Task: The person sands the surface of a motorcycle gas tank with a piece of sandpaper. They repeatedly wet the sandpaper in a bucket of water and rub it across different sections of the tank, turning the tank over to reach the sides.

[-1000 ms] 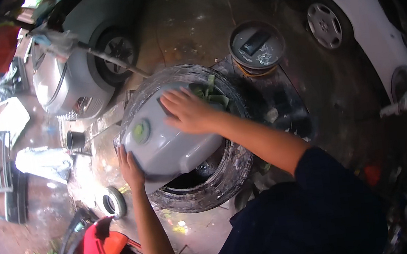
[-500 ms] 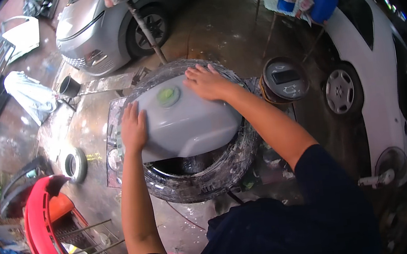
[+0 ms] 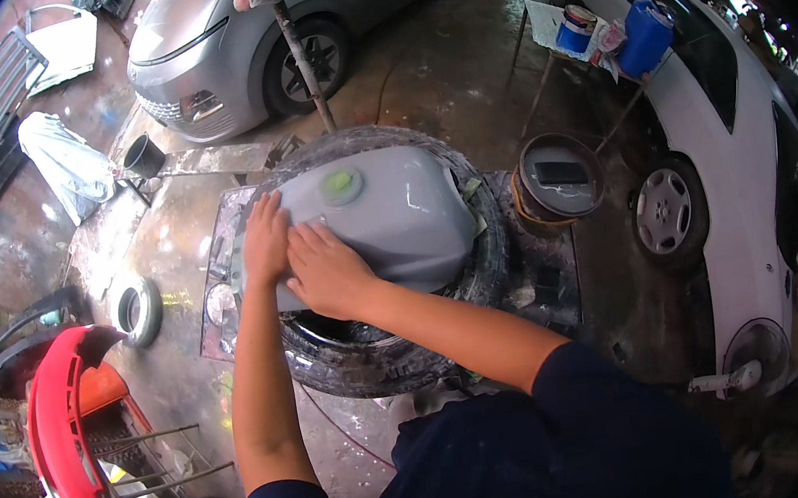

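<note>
A grey motorcycle fuel tank (image 3: 394, 205) rests on top of a dirty worn tyre (image 3: 431, 358). The tank's round filler opening (image 3: 342, 185) is covered with something yellowish green. Fingers stretched forward, my left hand (image 3: 266, 242) lies flat on the tank's left end. Just right of it, my right hand (image 3: 327, 269) is pressed flat on the tank's near left side, fingers pointing up and left. The two hands almost meet. Neither grips anything; whatever is under the palms is hidden.
A round dark bucket (image 3: 560, 176) with a phone-like black item on its lid stands at the right. A thin pole (image 3: 301, 63) rises behind the tyre. A red bumper (image 3: 61, 435) is at the lower left. Cars (image 3: 230, 62) stand behind, and a blue container (image 3: 645, 36) sits on a stand.
My right hand has slid from the tank's far top toward the near left, beside my left hand. My left hand stays on the left end. The whole view has shifted slightly.
</note>
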Motion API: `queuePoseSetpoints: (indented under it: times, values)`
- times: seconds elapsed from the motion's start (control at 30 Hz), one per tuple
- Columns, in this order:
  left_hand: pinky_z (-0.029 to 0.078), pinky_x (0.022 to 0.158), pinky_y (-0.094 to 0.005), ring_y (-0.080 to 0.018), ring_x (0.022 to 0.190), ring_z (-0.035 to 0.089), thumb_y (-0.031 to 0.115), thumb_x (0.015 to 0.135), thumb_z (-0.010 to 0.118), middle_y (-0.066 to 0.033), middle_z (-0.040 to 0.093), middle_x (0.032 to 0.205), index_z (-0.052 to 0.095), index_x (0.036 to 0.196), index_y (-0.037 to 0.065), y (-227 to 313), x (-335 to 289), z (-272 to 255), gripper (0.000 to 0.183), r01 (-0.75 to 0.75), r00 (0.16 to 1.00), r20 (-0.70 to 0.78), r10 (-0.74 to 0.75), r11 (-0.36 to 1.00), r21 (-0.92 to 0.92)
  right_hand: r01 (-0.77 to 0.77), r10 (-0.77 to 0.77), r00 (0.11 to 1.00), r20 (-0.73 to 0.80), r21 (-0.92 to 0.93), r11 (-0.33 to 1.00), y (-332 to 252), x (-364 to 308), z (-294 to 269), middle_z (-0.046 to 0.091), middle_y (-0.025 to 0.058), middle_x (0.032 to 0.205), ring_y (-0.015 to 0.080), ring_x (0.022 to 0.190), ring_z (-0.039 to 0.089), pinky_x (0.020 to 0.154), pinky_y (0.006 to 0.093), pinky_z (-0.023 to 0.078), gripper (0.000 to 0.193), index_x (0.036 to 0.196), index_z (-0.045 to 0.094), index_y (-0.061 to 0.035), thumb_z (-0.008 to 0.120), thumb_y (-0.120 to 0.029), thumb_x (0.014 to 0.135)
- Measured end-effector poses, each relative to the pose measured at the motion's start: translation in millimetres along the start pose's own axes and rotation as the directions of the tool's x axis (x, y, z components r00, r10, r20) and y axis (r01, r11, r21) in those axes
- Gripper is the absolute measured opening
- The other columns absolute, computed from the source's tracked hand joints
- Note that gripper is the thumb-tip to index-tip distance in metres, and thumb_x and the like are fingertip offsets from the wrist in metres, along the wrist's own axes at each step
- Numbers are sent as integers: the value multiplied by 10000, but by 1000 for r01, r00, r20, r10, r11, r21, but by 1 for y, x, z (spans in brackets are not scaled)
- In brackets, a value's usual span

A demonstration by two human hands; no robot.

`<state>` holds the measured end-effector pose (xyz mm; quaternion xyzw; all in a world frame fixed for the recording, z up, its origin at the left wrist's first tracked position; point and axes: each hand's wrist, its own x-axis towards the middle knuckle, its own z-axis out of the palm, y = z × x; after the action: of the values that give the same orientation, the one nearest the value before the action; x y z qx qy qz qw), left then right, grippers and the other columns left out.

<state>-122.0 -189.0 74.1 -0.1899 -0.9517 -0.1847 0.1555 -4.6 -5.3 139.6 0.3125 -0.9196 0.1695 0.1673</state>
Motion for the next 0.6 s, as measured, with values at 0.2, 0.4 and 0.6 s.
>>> queuePoseSetpoints:
  times: [0.2,0.4,0.6]
  values:
    - [283,1177,-467,-373,1407,398,307,1018,426,-188,457,1504,512,1419,91,33,-2,-18,464,137,991,7,-137,983,-119,-27,27,1000,7,39,999,90,-75,-48,455,249,1469,374,1413,383,1182,471,286,527,1353,499,74,536,-277,962]
    - [280,1179,-467,-363,1417,387,327,1025,419,-178,457,1508,500,1436,103,43,8,-13,474,152,988,-2,-152,986,-76,-297,297,954,28,195,935,202,-13,-40,439,251,1492,408,1435,336,1191,454,271,536,1383,477,60,469,-332,1018]
    - [276,1184,-455,-359,1421,383,329,1015,421,-177,461,1506,506,1431,104,43,-2,-28,481,220,976,30,-218,969,-111,-148,145,985,89,37,988,165,-25,-32,426,222,1512,388,1443,333,1201,473,248,621,1456,408,44,458,-391,1015]
